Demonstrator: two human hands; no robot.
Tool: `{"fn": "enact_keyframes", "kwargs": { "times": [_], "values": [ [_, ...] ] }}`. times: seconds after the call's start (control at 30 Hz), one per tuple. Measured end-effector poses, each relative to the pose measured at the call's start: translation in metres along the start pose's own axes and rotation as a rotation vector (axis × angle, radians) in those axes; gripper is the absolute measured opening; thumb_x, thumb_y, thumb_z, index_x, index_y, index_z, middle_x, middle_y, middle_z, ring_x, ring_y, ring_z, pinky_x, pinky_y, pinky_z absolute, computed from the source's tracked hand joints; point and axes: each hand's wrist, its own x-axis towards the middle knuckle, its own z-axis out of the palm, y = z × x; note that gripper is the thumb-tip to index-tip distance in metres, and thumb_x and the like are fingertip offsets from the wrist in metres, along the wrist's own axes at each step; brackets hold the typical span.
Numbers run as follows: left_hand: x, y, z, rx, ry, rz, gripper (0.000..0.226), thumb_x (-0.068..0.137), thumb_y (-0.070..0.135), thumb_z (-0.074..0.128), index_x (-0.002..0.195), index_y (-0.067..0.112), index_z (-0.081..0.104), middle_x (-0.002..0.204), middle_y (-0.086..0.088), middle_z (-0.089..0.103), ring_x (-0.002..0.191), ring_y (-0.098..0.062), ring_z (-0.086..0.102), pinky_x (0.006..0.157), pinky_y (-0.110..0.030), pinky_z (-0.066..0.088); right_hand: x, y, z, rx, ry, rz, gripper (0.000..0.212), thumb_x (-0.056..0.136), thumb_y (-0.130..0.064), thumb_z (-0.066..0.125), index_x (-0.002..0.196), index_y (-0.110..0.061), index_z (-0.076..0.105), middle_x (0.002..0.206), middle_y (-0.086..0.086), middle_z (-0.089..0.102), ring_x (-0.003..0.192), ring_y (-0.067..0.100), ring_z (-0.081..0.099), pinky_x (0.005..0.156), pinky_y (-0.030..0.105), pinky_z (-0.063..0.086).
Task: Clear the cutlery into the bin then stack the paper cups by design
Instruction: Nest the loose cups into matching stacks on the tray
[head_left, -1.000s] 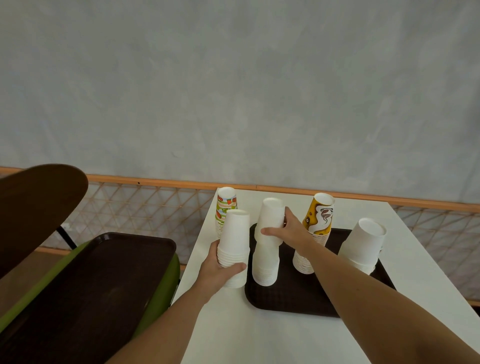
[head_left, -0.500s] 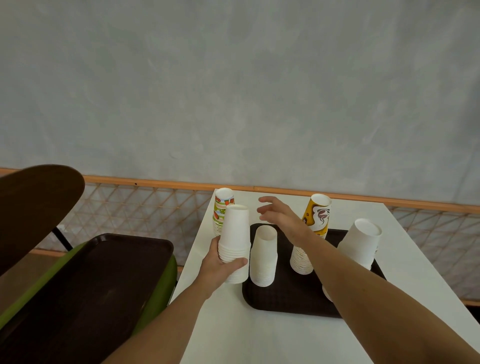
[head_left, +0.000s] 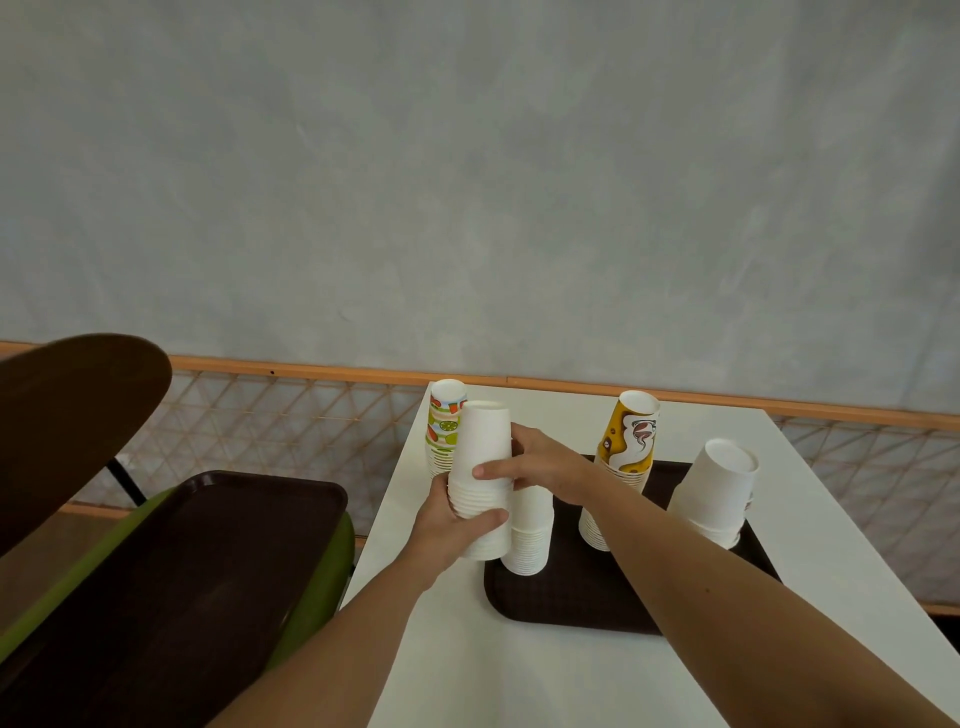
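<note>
A tall stack of plain white cups (head_left: 482, 452) stands on the white table beside the dark brown tray (head_left: 571, 603). My left hand (head_left: 453, 525) grips its lower part and my right hand (head_left: 540, 465) holds its upper part from the right. A shorter white stack (head_left: 530, 535) sits on the tray just behind it, partly hidden by my right hand. On the tray also stand a yellow-patterned stack (head_left: 626, 457) and a tilted white stack (head_left: 714, 493). A fruit-patterned stack (head_left: 441, 431) stands on the table at the far left corner.
The white table (head_left: 545, 675) ends in edges left and right. To the left sits a green bin (head_left: 317, 582) with a dark tray (head_left: 171, 582) on top, and a dark chair back (head_left: 62, 421). A mesh railing (head_left: 270, 421) and grey wall lie behind.
My right hand let go of the white stack on the tray, lifted, then came left onto the stack held by my left hand. That tray stack now stands lower.
</note>
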Motion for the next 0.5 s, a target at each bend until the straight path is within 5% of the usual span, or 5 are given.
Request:
{"fn": "enact_keyframes", "kwargs": {
  "times": [0.5],
  "values": [
    [-0.006, 0.004, -0.005, -0.028, -0.107, 0.013, 0.069, 0.070, 0.021, 0.081, 0.127, 0.026, 0.041, 0.121, 0.004, 0.057, 0.111, -0.015, 0.055, 0.090, -0.031, 0.050, 0.000, -0.009, -0.013, 0.115, 0.106, -0.054, 0.066, 0.075, -0.027, 0.076, 0.132, -0.022, 0.043, 0.124, -0.001, 0.058, 0.112, 0.018, 0.057, 0.085, 0.032, 0.053]
  ]
}}
